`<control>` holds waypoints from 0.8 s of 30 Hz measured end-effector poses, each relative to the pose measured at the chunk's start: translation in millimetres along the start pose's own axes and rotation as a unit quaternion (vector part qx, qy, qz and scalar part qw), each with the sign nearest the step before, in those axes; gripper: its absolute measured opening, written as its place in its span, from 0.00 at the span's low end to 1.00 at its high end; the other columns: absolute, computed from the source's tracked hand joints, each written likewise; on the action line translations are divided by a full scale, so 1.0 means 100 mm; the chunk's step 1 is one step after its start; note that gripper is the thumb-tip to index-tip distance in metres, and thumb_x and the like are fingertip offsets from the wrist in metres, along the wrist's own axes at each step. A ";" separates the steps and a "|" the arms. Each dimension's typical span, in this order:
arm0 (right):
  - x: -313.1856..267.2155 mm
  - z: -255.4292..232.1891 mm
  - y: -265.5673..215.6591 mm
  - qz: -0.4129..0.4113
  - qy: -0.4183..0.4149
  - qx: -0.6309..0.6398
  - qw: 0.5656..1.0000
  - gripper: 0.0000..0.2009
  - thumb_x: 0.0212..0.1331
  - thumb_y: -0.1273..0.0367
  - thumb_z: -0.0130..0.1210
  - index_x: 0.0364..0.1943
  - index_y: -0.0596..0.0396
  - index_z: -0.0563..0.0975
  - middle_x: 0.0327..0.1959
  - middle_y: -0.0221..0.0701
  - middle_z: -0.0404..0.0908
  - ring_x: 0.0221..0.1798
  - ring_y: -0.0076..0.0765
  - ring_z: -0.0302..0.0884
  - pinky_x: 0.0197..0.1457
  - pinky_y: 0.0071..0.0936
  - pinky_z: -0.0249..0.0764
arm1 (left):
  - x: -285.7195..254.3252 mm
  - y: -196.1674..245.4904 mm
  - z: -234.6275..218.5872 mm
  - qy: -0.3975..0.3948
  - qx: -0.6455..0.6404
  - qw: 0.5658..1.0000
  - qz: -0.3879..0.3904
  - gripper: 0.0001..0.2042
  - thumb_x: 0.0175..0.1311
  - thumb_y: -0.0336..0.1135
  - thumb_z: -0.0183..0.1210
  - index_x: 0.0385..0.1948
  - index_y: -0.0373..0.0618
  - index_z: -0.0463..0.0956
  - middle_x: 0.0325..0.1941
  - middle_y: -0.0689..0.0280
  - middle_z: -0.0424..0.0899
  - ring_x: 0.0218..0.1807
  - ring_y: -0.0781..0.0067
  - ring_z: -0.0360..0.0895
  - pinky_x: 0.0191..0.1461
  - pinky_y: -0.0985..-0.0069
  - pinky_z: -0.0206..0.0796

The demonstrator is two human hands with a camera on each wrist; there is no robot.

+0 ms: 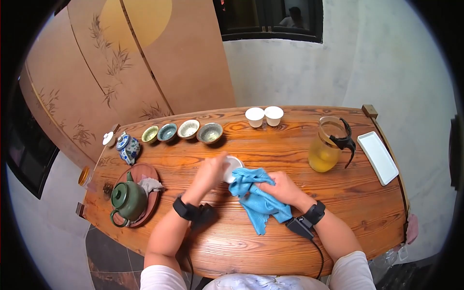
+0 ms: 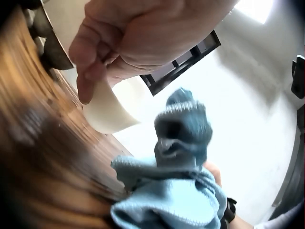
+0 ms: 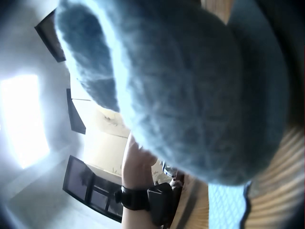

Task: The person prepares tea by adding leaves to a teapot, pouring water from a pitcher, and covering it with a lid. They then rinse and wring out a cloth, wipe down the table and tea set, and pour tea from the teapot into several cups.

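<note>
My left hand [image 1: 209,175] pinches a small white cup [image 1: 234,167] by its wall, tilted above the middle of the wooden table. In the left wrist view, thumb and fingers grip the rim of the cup [image 2: 107,107], its mouth turned toward the cloth. A crumpled light blue cloth [image 1: 263,205] is gripped in my right hand [image 1: 284,188], one bunched end right beside the cup and a loose corner hanging toward me. The cloth [image 3: 181,95] fills most of the right wrist view and hides the right fingers there.
Two white cups [image 1: 255,115] stand at the back edge. Several bowls [image 1: 210,133] line the back left, near a blue-and-white teapot [image 1: 128,148]. A green teapot [image 1: 128,200] sits on a round tray [image 1: 152,212]. Right are a glass pitcher [image 1: 325,152] of yellow liquid and a white tray [image 1: 378,157].
</note>
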State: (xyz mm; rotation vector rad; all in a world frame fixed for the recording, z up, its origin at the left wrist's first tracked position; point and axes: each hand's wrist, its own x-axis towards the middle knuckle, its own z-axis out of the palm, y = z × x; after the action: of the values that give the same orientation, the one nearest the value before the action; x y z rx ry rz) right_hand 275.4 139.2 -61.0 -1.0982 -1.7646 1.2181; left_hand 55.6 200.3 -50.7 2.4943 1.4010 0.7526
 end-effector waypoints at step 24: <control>0.10 0.02 0.35 -0.005 -0.004 0.078 0.997 0.15 0.54 0.60 0.53 0.30 0.60 0.77 0.21 0.28 0.76 0.25 0.18 0.68 0.32 0.22 0.68 | 1.54 -0.47 0.23 -0.121 0.095 0.975 -0.160 0.13 0.50 0.38 0.57 0.38 0.50 0.77 0.39 0.56 0.79 0.44 0.58 0.75 0.46 0.65 0.67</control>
State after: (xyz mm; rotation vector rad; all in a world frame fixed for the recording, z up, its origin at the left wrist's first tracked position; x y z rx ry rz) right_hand 278.5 154.4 -93.7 -0.9937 -1.6483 1.3332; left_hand 97.8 356.5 -36.3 2.3036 1.7889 0.2527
